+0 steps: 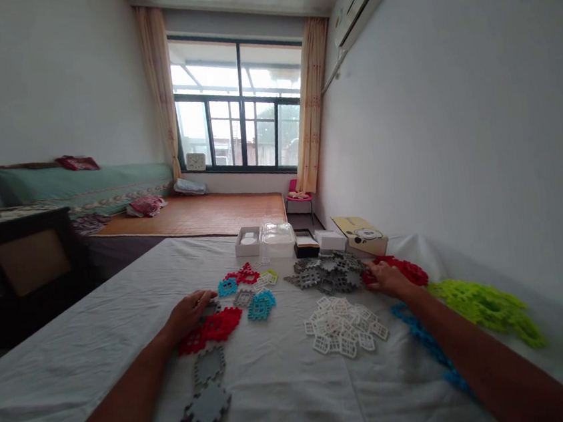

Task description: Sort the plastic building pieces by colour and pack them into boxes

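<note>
My left hand [191,312] rests over grey pieces at the left, just behind a cluster of red pieces [213,329]; its fingers are bent and what lies under them is mostly hidden. My right hand [386,278] reaches to the red pile [408,270], beside the grey heap [331,273], its fingertips at the piles' border. White window-like pieces [344,325] lie in a heap between my arms. Blue pieces [260,305], a grey frame [243,298] and yellow-green and white pieces [268,278] lie in the middle. Grey plates [206,407] sit nearer to me.
Behind the heaps stand a clear plastic box [277,240], a white box [247,241], a black box [306,243] and a yellow box [362,235]. A green pile [485,307] and a blue pile [426,340] flank my right forearm on the white cloth [291,398].
</note>
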### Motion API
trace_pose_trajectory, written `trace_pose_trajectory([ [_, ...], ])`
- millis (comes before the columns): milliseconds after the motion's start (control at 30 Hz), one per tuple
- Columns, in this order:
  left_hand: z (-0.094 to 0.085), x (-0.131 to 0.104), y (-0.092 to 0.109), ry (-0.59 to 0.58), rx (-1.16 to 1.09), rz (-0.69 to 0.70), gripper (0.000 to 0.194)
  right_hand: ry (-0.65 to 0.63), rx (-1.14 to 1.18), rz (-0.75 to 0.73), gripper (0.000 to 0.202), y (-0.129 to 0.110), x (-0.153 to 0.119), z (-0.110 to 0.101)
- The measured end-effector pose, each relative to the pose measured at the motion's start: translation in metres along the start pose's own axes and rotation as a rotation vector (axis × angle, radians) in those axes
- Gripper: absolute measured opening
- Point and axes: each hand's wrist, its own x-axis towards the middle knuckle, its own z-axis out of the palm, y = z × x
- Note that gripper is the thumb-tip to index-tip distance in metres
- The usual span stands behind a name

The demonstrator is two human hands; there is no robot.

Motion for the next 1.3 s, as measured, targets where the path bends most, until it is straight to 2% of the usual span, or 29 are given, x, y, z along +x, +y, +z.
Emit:
trace_pose_trajectory([
  [67, 0.000, 0.000, -0.001, -0.002, -0.004, -0.003, 0.054, -0.010, -0.016, 0.011, 0.054, 0.007, 0.002, -0.007],
  [167, 0.001, 0.001, -0.002, -0.006, -0.018, -0.011, 0.054, 0.004, -0.034, 0.079, 0.038, 0.032, 0.008, -0.028],
  [300, 0.001, 0.002, -0.002, -0.008, -0.027, -0.029, 0.056, 0.097, 0.005, 0.192, 0.039, 0.063, 0.014, -0.048],
  [367, 0.002, 0.002, -0.002, -0.011, -0.029, -0.032, 0.057, 0.155, 0.047, 0.214, 0.040, 0.066, 0.015, -0.052],
  [433, 0.002, 0.003, -0.004, -0.014, -0.026, -0.023, 0.056, 0.209, 0.089, 0.223, 0.039, 0.057, 0.016, -0.054],
  [500, 0.004, 0.003, -0.006, -0.010, -0.009, -0.007, 0.054, 0.250, 0.139, 0.209, 0.038, 0.034, 0.018, -0.056],
  [600, 0.006, 0.001, -0.004, 0.002, 0.029, 0.019, 0.050, 0.237, 0.318, 0.032, 0.036, -0.024, 0.014, -0.053],
  [733, 0.005, -0.006, 0.005, 0.007, 0.034, 0.064, 0.043, 0.064, 0.542, -0.277, 0.031, -0.127, -0.012, -0.037],
  [833, 0.006, -0.009, 0.010, 0.021, 0.009, 0.060, 0.039, -0.064, 0.553, -0.494, 0.025, -0.195, -0.039, -0.025],
  [900, 0.010, -0.010, 0.013, 0.024, -0.017, 0.051, 0.039, -0.121, 0.527, -0.610, 0.023, -0.230, -0.052, -0.023],
  [1000, 0.021, -0.008, 0.019, -0.005, -0.126, 0.048, 0.046, -0.129, 0.472, -0.680, 0.022, -0.268, -0.057, -0.025],
  [1133, 0.028, -0.007, 0.025, -0.074, -0.515, 0.011, 0.050, -0.062, 0.463, -0.674, 0.023, -0.301, -0.049, -0.025],
  [1200, 0.025, -0.006, 0.022, -0.002, -0.573, -0.024, 0.048, -0.016, 0.451, -0.689, 0.025, -0.311, -0.038, -0.020],
  [1300, 0.018, -0.003, 0.011, 0.174, -0.497, -0.083, 0.049, 0.016, 0.396, -0.645, 0.031, -0.318, -0.010, -0.008],
])
